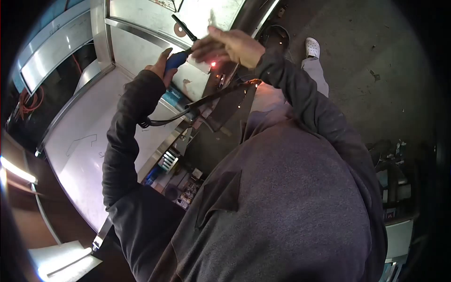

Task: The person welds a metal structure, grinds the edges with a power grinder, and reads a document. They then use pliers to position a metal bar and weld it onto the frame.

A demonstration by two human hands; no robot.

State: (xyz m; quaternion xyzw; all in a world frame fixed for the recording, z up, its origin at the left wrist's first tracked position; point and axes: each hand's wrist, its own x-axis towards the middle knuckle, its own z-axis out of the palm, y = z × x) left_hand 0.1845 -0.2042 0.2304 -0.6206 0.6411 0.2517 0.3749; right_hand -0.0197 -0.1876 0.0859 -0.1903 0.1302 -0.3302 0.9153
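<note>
My left hand (162, 66) is wrapped round the blue grip of a tool (176, 61) that looks like a welding torch. A slim black rod (184, 27) sticks up from its far end. Just right of the tool, my right hand (235, 46) is smeared by motion, its fingers stretched out over the tool's head and the thumb raised. Below the right fingers, a red glowing spot (213, 64) and several small sparks show. A black cable (202, 101) curves from near my left forearm toward my lap, with an orange glow at its right end.
A white work surface with pen lines (89, 145) lies at the left. A teal Makita box (174, 97) sits below my left hand. A brown disc (179, 30) lies on the metal sheet. My shoe (312, 48) rests on the dark floor (361, 84), and shelves with small parts (188, 190) stand under the surface.
</note>
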